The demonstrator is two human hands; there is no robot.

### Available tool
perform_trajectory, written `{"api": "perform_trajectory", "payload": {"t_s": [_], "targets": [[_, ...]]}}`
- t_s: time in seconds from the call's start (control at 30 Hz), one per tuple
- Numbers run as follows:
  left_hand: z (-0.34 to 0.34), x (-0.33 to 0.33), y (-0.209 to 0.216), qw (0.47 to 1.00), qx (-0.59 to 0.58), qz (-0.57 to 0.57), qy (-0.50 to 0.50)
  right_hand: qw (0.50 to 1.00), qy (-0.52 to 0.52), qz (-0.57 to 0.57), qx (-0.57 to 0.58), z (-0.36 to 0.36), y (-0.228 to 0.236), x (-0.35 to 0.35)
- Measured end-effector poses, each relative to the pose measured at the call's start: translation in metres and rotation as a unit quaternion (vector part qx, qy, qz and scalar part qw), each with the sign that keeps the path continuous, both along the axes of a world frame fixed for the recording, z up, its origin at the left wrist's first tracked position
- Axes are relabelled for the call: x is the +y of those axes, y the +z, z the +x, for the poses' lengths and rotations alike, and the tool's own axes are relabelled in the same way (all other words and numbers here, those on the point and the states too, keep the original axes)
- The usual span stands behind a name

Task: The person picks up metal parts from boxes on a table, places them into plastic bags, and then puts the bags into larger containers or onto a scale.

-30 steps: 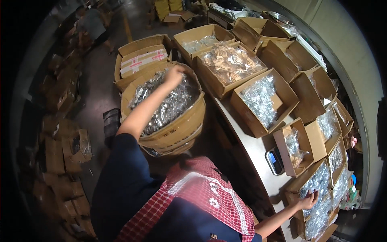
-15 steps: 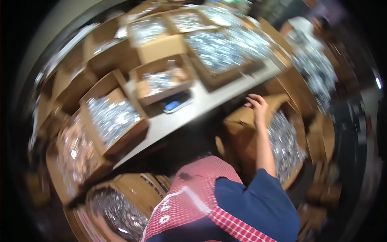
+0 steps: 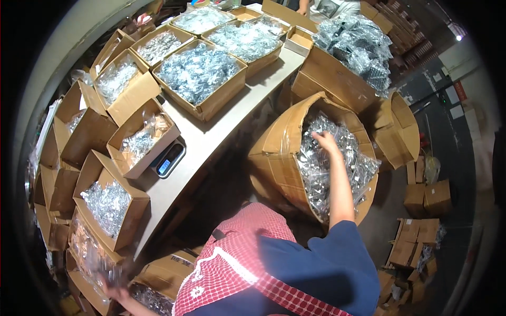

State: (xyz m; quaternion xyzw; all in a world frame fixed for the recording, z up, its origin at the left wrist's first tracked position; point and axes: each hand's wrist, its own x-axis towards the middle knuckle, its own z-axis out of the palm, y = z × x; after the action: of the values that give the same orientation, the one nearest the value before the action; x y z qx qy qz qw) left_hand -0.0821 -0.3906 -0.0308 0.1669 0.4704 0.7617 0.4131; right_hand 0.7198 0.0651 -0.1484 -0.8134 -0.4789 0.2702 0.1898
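Note:
My right hand (image 3: 326, 142) reaches into a large brown carton (image 3: 279, 142) on the right. Its fingers look apart and touch a heap of clear bags of small silvery parts (image 3: 329, 176); no bag shows lifted in them. At the lower left, my left hand (image 3: 117, 293) is smeared by motion beside an open box of copper-coloured parts in clear bags (image 3: 87, 239). A blurred, see-through shape (image 3: 109, 271) lies just past its fingers; whether the hand grips it is not visible. Another carton of bagged parts (image 3: 150, 300) sits below my left forearm, partly hidden by my apron.
On the pale table (image 3: 211, 134), several open boxes hold bagged silvery parts, including a wide box (image 3: 240, 87). A small scale (image 3: 171, 159) sits beside a smaller box (image 3: 153, 155). Bubble-wrap-like bags (image 3: 358, 50) fill a far carton; another person's hand (image 3: 303, 8) shows behind.
My right hand has gone from above the carton's flap down onto the bags inside. My left hand has left the lower carton for the copper-coloured parts' box. The view has turned right.

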Motion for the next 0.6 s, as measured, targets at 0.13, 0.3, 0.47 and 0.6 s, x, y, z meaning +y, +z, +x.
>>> {"api": "perform_trajectory", "payload": {"t_s": [0.13,0.3,0.47,0.6], "targets": [[0.107,0.176,0.049,0.991,-0.021,-0.109,-0.076,0.997,-0.033,0.054,0.033,-0.032,-0.02,0.042],[0.188,0.289,0.073,0.983,-0.098,-0.082,-0.132,0.97,-0.032,0.199,0.139,-0.024,0.0,0.023],[0.214,0.321,0.072,0.984,-0.086,0.002,-0.156,0.916,-0.155,0.276,0.248,0.024,0.063,-0.014],[0.207,0.331,0.074,0.977,-0.132,0.027,-0.166,0.863,-0.075,0.337,0.368,0.023,0.127,-0.016]]}}
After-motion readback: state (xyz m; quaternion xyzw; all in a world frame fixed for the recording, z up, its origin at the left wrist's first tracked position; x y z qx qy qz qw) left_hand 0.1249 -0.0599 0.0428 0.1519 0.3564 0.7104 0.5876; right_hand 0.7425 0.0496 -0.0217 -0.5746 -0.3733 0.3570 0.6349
